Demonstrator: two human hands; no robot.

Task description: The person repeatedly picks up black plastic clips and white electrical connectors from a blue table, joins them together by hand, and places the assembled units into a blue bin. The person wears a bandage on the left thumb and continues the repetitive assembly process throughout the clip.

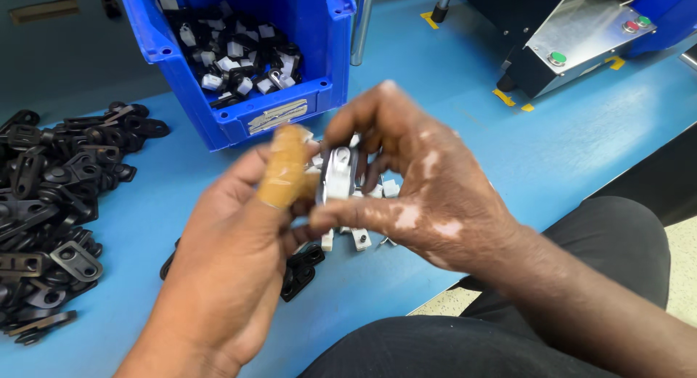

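Both hands, left hand (232, 255) and right hand (414, 182), grips tight around one small metal clip (338, 173).

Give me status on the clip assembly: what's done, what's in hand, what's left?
Done, apparently: a large pile of black clips lies on the blue table at left, though finished or raw I cannot tell. In hand: left hand and right hand pinch one silver-white part between them. Left: the blue bin holds many black-and-white pieces, and a few loose white pieces lie under the hands.

Both hands raised together, left hand (232, 255) and right hand (421, 189) fingers pinched.
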